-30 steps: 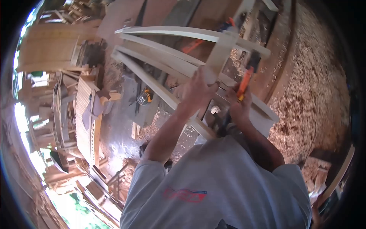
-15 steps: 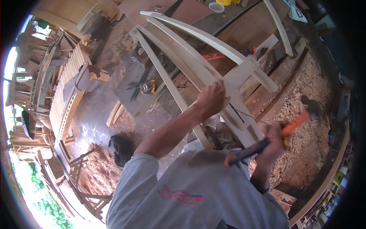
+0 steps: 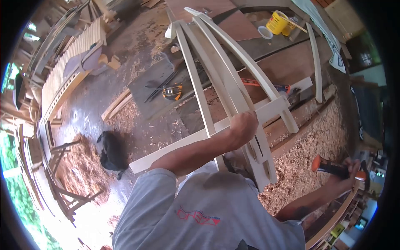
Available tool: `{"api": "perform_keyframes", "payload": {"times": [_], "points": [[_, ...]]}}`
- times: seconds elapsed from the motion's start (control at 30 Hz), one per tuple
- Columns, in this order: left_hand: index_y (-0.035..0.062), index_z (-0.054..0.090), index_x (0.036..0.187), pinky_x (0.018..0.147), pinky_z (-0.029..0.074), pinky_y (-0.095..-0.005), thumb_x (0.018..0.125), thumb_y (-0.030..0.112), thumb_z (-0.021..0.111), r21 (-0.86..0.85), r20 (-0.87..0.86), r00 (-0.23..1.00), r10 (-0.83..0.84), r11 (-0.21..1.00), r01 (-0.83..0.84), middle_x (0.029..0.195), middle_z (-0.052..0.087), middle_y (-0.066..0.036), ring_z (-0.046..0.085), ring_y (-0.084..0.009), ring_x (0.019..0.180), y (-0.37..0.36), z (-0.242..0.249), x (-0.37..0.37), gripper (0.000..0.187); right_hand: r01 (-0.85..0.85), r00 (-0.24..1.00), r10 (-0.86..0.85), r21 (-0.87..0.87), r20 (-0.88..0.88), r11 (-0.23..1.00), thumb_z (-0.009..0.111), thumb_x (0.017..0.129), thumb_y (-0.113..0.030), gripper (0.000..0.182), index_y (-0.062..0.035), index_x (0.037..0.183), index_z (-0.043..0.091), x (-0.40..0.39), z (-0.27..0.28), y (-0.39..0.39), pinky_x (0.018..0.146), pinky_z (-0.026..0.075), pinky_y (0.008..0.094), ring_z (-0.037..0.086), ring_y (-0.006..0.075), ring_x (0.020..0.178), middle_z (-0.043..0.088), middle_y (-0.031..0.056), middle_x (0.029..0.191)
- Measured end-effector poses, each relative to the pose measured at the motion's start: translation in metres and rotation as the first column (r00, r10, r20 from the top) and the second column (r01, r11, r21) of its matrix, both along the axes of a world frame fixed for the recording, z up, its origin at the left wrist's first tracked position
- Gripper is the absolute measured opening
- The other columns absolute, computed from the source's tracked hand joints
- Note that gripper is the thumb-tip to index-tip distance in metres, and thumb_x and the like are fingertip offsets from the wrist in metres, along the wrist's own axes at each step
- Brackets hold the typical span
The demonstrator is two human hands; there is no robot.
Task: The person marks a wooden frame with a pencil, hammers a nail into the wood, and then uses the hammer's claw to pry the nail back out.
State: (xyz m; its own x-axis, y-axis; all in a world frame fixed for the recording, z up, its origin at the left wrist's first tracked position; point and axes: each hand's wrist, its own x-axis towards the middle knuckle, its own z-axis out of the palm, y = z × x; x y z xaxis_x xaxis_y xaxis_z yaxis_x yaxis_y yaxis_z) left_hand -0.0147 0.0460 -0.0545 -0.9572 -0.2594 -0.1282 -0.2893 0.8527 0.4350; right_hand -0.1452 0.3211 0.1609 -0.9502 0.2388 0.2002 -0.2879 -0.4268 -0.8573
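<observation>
We have our left hand [image 3: 244,126] closed, knuckles up, on the crosspiece [image 3: 179,148], right where it passes over the middle boards of the wooden frame [image 3: 223,85]; fingertips hidden, so we can't tell exactly how they wrap. Our right hand [image 3: 352,171] is out at the near right, narrow grip, fingers around the hammer [image 3: 333,167], close to its head; the dark handle with orange end points left. Hammer is well apart from the frame.

Frame lies in the centre, in front of our grey shirt [image 3: 208,204]: long pale strips, drawn together at the far end, spread toward us. Crosspiece runs slantwise across them, near left to far right. Frame's near end reaches our lap area.

Left of the frame we see a yellow-and-black tape measure [image 3: 172,92] beside some thin dark rods [image 3: 160,86]. An orange tool [image 3: 251,82] shows just right of the strips, partly covered. Far right: yellow container [image 3: 276,22], white tub [image 3: 265,32] just beside it, then a loose curved wooden piece [image 3: 315,62] near a white printed bag [image 3: 323,35]. Wood shavings [image 3: 306,156] cover the ground right of the frame. On the left, a black shape [image 3: 111,152], too unclear to name, and a slatted wooden piece [image 3: 71,73] farther off.
</observation>
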Motion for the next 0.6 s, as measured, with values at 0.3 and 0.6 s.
{"api": "perform_keyframes", "payload": {"times": [0.3, 0.6], "points": [[-0.0033, 0.054, 0.098, 0.067, 0.055, -0.0452, 0.081, 0.039, 0.071, 0.168, -0.026, 0.997, 0.077, 0.983, -0.071, 0.084, 0.068, -0.02, 0.069, -0.0366, 0.076, -0.016, 0.025, 0.025, 0.049, -0.413, 0.89, 0.432, -0.143, 0.146, 0.899, 0.058, 0.098, -0.008, 0.017, -0.0004, 0.112, 0.052, 0.006, -0.044, -0.034, 0.067, 0.043, 0.0213, 0.044, 0.0046, 0.065, 0.054, 0.0028, 0.088], [-0.0018, 0.054, 0.097, 0.068, 0.055, -0.0463, 0.081, 0.042, 0.071, 0.158, 0.011, 0.996, 0.086, 0.984, -0.087, 0.081, 0.068, -0.021, 0.07, -0.0369, 0.076, -0.017, 0.026, 0.022, 0.05, -0.377, 0.918, 0.365, 0.053, 0.157, 0.925, 0.062, 0.096, -0.009, 0.015, -0.0044, 0.108, 0.055, 0.014, -0.05, -0.039, 0.07, 0.043, 0.024, 0.04, 0.0033, 0.063, 0.053, 0.0002, 0.086]]}}
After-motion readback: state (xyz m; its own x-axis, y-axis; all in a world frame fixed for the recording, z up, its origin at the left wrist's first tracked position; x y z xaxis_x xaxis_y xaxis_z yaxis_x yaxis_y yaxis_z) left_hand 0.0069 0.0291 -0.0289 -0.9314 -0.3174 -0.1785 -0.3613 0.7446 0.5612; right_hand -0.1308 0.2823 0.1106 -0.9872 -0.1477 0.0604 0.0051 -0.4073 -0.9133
